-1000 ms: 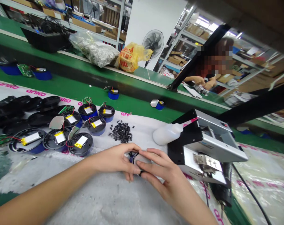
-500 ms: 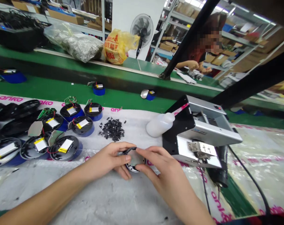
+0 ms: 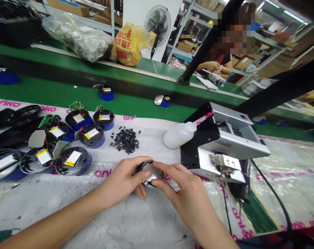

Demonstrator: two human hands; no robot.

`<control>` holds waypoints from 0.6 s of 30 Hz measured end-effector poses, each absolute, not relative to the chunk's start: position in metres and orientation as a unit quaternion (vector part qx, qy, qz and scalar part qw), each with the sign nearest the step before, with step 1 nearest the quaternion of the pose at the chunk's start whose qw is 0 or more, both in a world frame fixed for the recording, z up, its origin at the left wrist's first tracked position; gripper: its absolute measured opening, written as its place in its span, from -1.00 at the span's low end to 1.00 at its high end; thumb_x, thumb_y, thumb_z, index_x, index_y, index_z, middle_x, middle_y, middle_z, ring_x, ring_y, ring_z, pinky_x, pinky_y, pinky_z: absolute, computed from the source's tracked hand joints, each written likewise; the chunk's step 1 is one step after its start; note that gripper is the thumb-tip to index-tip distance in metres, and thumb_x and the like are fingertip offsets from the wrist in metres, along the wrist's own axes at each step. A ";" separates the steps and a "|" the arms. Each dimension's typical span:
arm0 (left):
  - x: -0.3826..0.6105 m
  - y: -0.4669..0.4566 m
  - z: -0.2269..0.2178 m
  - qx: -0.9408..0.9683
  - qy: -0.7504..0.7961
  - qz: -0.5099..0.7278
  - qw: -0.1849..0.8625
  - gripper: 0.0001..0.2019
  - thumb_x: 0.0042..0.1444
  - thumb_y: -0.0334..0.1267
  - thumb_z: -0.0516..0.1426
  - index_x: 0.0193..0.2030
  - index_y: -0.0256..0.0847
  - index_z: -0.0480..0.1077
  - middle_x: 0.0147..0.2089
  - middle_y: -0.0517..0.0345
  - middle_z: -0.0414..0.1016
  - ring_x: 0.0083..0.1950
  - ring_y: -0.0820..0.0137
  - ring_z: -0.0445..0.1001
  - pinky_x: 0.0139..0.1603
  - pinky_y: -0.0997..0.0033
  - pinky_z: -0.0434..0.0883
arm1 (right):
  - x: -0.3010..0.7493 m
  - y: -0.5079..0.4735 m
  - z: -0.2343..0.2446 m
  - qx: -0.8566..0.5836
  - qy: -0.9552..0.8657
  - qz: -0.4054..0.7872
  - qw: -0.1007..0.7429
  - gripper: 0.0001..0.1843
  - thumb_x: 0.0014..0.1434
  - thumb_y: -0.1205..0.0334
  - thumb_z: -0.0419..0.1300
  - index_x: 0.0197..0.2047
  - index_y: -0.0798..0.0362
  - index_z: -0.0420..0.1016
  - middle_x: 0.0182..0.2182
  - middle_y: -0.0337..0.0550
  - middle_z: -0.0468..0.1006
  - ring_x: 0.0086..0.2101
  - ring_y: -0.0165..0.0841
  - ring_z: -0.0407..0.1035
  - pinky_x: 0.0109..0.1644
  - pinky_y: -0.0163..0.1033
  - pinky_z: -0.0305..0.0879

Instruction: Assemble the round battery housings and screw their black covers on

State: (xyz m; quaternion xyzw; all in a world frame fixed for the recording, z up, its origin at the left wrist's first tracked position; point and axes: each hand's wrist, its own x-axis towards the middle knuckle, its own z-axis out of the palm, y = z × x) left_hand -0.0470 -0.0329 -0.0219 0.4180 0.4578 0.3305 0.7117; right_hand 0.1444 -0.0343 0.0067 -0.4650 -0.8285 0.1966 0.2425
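Left hand (image 3: pixel 123 180): thumb and fingers clamped on the left rim of a small round black housing with a silver disc face (image 3: pixel 149 172).
Right hand (image 3: pixel 184 197): fingertips closed on the right side of the same housing.
Housing: low centre of frame, held just above the white foam-covered table (image 3: pixel 136 221).
Nearby: pile of small black plastic clips (image 3: pixel 125 139) above; white squeeze bottle (image 3: pixel 179 135) and silver-black machine (image 3: pixel 221 145) at right.

The pink word "anko" repeats across the clear plastic sheet (image 3: pixel 105 172) covering the table. The yellow bag (image 3: pixel 128 43) carries red characters, possibly Chinese, too blurred to read.
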 end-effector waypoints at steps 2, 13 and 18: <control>-0.045 -0.034 -0.022 0.417 0.458 0.338 0.708 -0.50 0.20 -0.14 0.19 0.24 -0.28 0.33 -0.60 0.25 0.52 -0.57 0.35 0.56 -0.53 0.47 0.48 | 0.144 -0.035 0.007 -0.474 -0.826 0.188 0.243 -0.71 0.38 0.10 0.14 0.08 -0.05 0.55 -0.34 -0.12 0.60 -0.36 -0.25 0.51 -0.29 -0.22 0.49; -0.038 -0.030 -0.026 0.432 0.441 0.355 0.702 -0.74 0.16 -0.21 0.19 -0.03 -0.20 0.33 -0.72 0.38 0.35 -0.72 0.41 0.41 -0.72 0.60 0.33 | 0.151 -0.030 0.006 -0.465 -0.838 0.187 0.216 -0.68 0.30 -0.01 0.22 0.04 -0.10 0.59 -0.47 -0.26 0.59 -0.52 -0.32 0.48 -0.39 -0.27 0.48; -0.033 -0.022 -0.037 0.414 0.426 0.355 0.722 -0.67 0.07 -0.28 0.25 -0.02 -0.19 0.34 -0.70 0.38 0.37 -0.78 0.40 0.38 -0.77 0.52 0.37 | 0.161 -0.016 0.012 -0.342 -0.909 0.128 0.199 -0.69 0.31 0.09 0.24 0.11 -0.17 0.53 -0.39 -0.30 0.66 -0.52 -0.36 0.54 -0.49 -0.38 0.48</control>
